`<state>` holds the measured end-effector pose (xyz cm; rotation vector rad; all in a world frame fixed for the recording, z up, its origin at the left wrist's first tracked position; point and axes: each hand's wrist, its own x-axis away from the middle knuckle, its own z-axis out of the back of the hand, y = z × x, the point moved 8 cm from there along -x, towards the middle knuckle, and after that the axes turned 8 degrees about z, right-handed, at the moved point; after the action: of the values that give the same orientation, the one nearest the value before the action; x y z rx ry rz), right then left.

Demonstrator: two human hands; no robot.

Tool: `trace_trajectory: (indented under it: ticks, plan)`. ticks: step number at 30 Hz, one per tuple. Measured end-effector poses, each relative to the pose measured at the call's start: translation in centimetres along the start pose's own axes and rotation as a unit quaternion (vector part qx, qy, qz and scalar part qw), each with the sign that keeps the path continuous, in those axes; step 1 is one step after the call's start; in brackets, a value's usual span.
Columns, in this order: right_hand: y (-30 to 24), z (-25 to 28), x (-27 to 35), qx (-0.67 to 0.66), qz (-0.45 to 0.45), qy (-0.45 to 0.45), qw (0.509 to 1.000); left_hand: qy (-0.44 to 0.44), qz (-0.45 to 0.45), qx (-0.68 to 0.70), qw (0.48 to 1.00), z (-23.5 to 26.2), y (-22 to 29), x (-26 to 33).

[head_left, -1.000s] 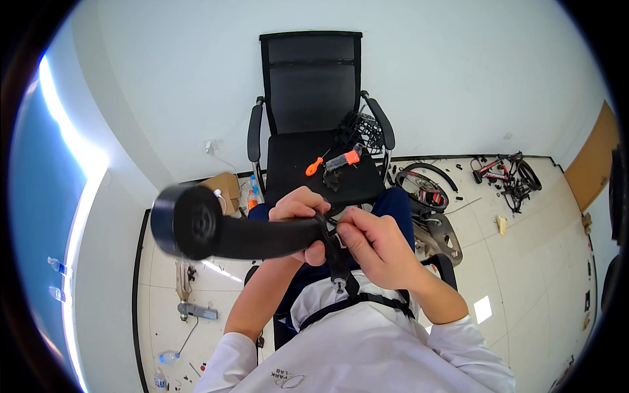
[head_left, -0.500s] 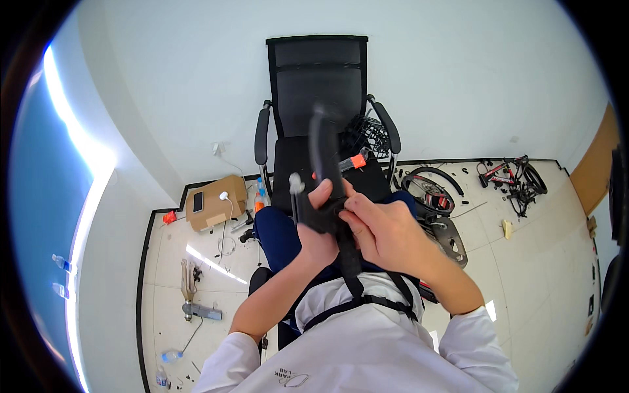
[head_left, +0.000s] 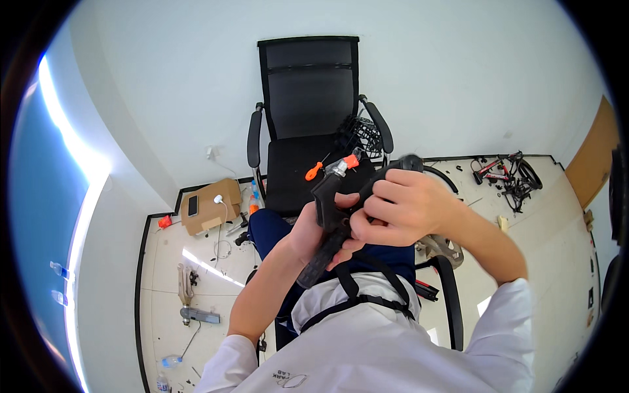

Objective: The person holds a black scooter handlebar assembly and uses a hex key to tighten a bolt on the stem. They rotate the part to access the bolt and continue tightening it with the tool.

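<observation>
A thick black bar-shaped part [head_left: 316, 263] is held slantwise above my lap. A short black arm [head_left: 324, 194] stands off it and ends in a silver metal piece [head_left: 339, 168]. My left hand [head_left: 306, 230] is closed round the part near this arm, its thumb laid over the front. My right hand [head_left: 407, 202] grips the bar's upper portion with curled fingers, and a rounded black end [head_left: 411, 162] shows past its knuckles. Fingers cover the middle of the part, so I cannot make out its exact kind.
Facing me is a black mesh chair [head_left: 308, 98]; an orange-handled screwdriver [head_left: 314, 171] and a black wire basket [head_left: 362, 135] lie on its seat. Cardboard [head_left: 208, 211] with a phone and metal parts [head_left: 187, 295] are on the left floor. Bicycle parts [head_left: 511, 177] lie at the right.
The black part has swung from nearly upright to a slant, its top now to the right. My right hand has moved up and right along with it. The screwdriver on the chair shows more fully.
</observation>
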<state>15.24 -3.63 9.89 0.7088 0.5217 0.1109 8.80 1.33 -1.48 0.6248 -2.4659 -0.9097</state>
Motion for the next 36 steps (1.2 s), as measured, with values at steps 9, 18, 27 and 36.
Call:
trace_trajectory:
  ticks: [9,18,27,36]
  plan:
    - [-0.1,-4.1,3.3,-0.46,-0.527,0.149,0.699,0.081,-0.263,-0.055,0.96,1.8,3.5,1.4]
    - [-0.5,-4.8,2.4,-0.43,-0.514,0.18,0.72,0.08,-0.348,-0.097,0.929,1.2,4.4,2.6]
    - [-1.1,-3.5,1.2,-0.202,-0.424,0.162,0.868,0.141,-0.349,-0.096,0.922,1.8,4.1,2.4]
    - [0.8,-2.5,1.0,-0.074,-0.198,0.061,0.975,0.178,-0.156,-0.072,0.969,2.6,2.6,1.2]
